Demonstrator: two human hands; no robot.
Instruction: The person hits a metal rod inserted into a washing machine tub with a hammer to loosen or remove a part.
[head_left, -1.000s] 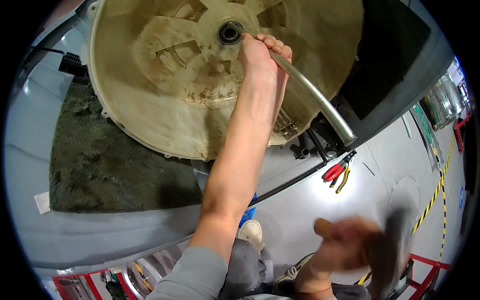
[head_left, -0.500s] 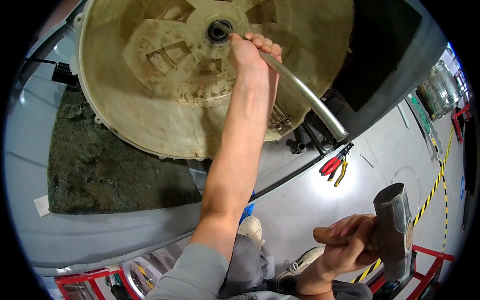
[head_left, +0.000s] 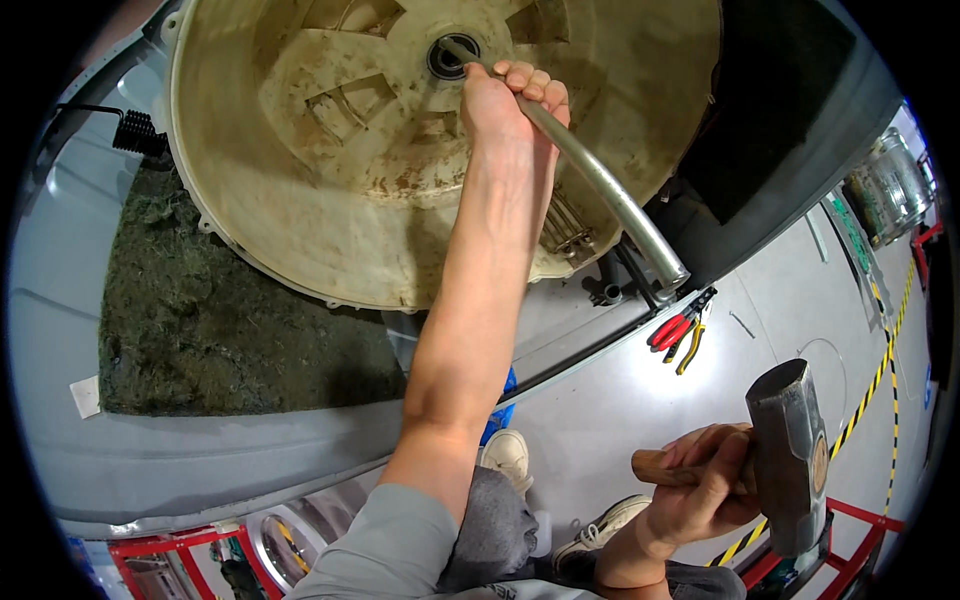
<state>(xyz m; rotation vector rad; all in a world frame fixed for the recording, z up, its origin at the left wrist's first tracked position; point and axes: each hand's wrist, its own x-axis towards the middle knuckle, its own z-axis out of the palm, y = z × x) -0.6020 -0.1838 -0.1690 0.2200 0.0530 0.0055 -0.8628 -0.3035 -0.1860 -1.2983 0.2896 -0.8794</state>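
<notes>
My left hand is wrapped round a metal rod, which slants from the middle of a large, dirty cream plastic washing machine tub toward the lower right. The rod's far end meets the dark ringed bearing at the tub's centre; how deep it goes in, I cannot tell. In my right hand is a sledgehammer, gripped by its short wooden handle close under the heavy steel head. The hammer is held low on the right, apart from the rod's near end.
The tub lies within a grey panel beside a dark green fibrous mat. Red-handled and yellow-handled pliers and a screw lie on the floor. Red metal frames stand nearby, and black-yellow tape crosses the floor.
The view has shifted slightly, so the tub sits a little higher and to the right. Both hands keep their grips on the rod and sledgehammer.
</notes>
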